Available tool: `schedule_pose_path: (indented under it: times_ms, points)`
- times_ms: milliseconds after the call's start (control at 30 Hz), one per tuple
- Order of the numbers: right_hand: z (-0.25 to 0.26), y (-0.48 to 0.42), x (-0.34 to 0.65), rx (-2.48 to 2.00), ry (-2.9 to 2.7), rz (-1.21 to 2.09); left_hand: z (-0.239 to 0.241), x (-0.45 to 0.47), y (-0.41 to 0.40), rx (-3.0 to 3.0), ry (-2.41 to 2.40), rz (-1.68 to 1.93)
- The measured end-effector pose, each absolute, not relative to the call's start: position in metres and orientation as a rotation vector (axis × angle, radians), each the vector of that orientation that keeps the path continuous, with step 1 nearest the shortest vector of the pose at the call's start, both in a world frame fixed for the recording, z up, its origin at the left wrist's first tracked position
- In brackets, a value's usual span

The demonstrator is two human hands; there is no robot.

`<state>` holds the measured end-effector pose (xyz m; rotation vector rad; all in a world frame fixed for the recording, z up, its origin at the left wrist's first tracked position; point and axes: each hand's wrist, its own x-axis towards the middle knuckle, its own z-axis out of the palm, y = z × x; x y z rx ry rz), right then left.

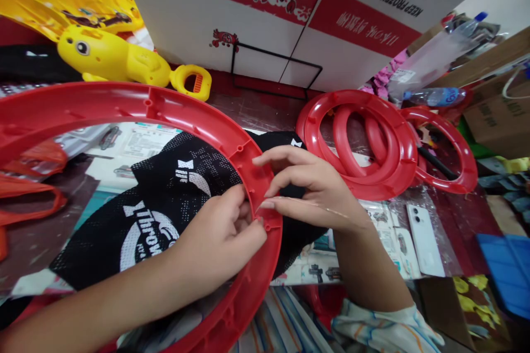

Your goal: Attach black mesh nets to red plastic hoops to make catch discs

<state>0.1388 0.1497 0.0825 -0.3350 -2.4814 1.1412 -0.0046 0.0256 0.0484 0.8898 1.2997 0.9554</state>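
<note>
A large red plastic ring [194,127] with a ribbed, hollow side facing me spans the left half of the view. My left hand [226,237] is closed on its right-hand rim, with thumb and curled fingers at the inner edge. My right hand [310,187] reaches the same rim from the right, thumb and fingers pinched together against it. A thin pale strand seems to run along the right thumb; what the fingertips hold is too small to make out. Under the ring lies black mesh fabric [165,215] with white lettering.
More red rings [408,149] are stacked at the right, near a white phone [426,237] and a plastic bottle [439,96]. A yellow toy [103,55] lies at the back left. A black wire stand [275,55] stands before a large white-and-red carton [199,11].
</note>
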Motion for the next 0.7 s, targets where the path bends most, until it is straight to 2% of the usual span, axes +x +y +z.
schedule_pose_path:
  times_ms: [333, 700]
  points:
    - [0.081, 0.148, 0.134, -0.305, -2.231, 1.032, 0.05, 0.0, 0.028, 0.891, 1.273, 0.956]
    - [0.077, 0.15, 0.117, -0.453, -2.271, 1.121, 0.047, -0.002, 0.024, 0.906, 1.17, 0.948]
